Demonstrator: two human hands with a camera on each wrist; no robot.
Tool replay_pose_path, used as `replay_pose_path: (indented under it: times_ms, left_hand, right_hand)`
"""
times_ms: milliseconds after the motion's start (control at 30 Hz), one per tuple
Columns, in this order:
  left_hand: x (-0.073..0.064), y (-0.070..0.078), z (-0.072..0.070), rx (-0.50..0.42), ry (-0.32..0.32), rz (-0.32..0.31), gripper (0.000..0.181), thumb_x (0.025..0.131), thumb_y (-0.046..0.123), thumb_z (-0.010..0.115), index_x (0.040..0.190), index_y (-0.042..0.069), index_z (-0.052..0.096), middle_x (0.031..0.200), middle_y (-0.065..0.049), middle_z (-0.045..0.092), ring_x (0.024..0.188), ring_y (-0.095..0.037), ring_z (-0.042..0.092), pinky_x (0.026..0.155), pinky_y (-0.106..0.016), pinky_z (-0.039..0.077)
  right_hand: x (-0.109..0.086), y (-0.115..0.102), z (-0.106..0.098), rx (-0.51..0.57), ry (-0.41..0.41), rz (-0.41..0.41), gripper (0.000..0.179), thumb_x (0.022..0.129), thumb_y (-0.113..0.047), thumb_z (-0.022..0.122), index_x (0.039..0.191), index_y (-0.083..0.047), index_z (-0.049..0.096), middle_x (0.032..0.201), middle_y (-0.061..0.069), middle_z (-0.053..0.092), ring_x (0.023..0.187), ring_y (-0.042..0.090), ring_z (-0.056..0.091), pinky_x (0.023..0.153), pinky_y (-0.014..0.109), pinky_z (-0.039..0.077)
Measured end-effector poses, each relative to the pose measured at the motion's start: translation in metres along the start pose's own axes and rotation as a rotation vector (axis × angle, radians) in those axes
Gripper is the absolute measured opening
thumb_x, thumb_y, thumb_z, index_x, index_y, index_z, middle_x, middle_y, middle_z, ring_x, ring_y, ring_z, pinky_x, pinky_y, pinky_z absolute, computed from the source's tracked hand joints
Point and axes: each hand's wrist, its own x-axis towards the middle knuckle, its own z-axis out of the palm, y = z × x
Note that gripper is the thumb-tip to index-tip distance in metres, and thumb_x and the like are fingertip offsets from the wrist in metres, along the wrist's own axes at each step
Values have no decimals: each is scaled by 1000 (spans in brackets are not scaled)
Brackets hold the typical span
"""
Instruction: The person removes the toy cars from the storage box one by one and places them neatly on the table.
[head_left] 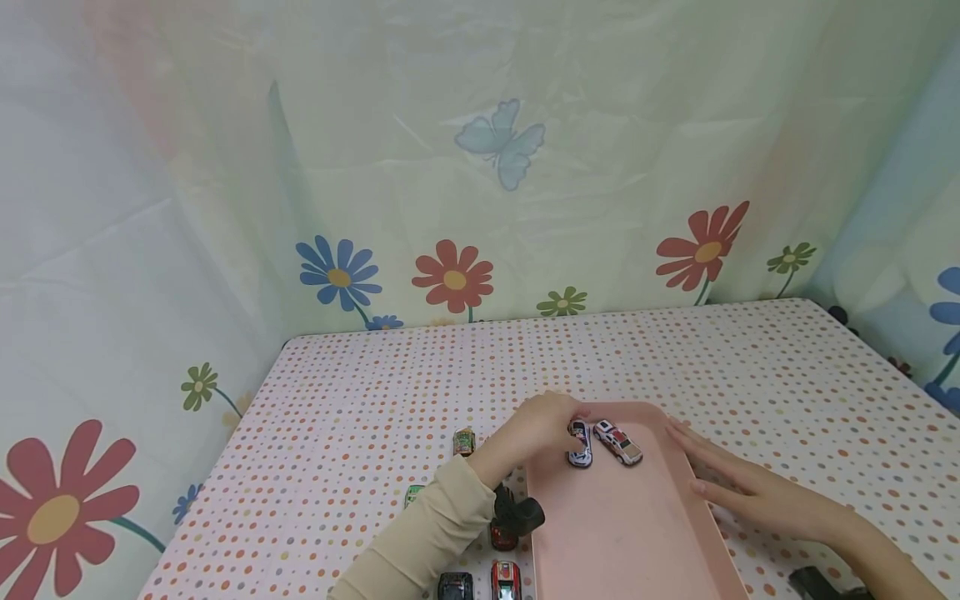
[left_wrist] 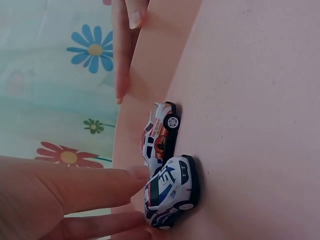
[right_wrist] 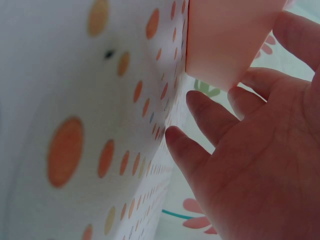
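Note:
My left hand (head_left: pixel 543 427) reaches over the left side of a pink tray (head_left: pixel 615 533). Its thumb and fingers pinch a white and blue toy car (left_wrist: pixel 167 186) near the tray's far end. The car stands on its wheels. Right beside it in the tray sits a white, red and orange toy car (head_left: pixel 618 442), set at an angle. Outside the tray's right wall, my right hand (head_left: pixel 757 493) has its fingers extended, with some fingertips at the rim. In the right wrist view, the palm and spread fingers (right_wrist: pixel 205 117) show next to the tray wall.
Left of the tray, several more toy cars stand on the dotted tablecloth (head_left: pixel 360 417): a green one (head_left: pixel 464 442), a red and white one (head_left: pixel 506 580) and a black one (head_left: pixel 455 587) among them. My left forearm partly covers others. A flowered curtain (head_left: pixel 600 167) hangs behind the table.

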Motion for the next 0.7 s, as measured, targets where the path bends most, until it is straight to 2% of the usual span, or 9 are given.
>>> replay_pose_path:
  times_ms: [167, 333, 500, 700]
  left_hand:
    - [-1, 1, 1, 49, -48, 9, 40, 77, 24, 78, 112, 11, 66, 102, 4, 65, 89, -8, 58, 75, -20, 44]
    - [-2, 2, 4, 110, -81, 29, 45, 76, 28, 78, 117, 12, 65, 109, 7, 63, 98, -7, 57, 81, -20, 42]
    - [-4, 5, 3, 156, -107, 43, 54, 74, 31, 80, 121, 14, 63, 112, 7, 62, 100, -6, 55, 82, -21, 42]
    - [-4, 7, 5, 166, -99, 36, 50, 74, 33, 81, 117, 13, 64, 111, 6, 62, 101, -6, 55, 82, -21, 42]
  right_hand:
    - [0, 0, 0, -22, 12, 4, 58, 100, -24, 47, 151, -19, 19, 152, 17, 12, 124, -21, 5, 93, 31, 37]
    - [0, 0, 0, -23, 6, 11, 58, 100, -24, 46, 151, -20, 18, 152, 18, 12, 123, -22, 4, 92, 36, 38]
    - [0, 0, 0, -10, 1, 7, 58, 100, -23, 46, 151, -20, 19, 152, 19, 11, 123, -21, 4, 92, 32, 38]
    - [0, 0, 0, -4, 0, 3, 59, 100, -23, 46, 151, -20, 18, 152, 19, 11, 123, -21, 4, 92, 30, 38]
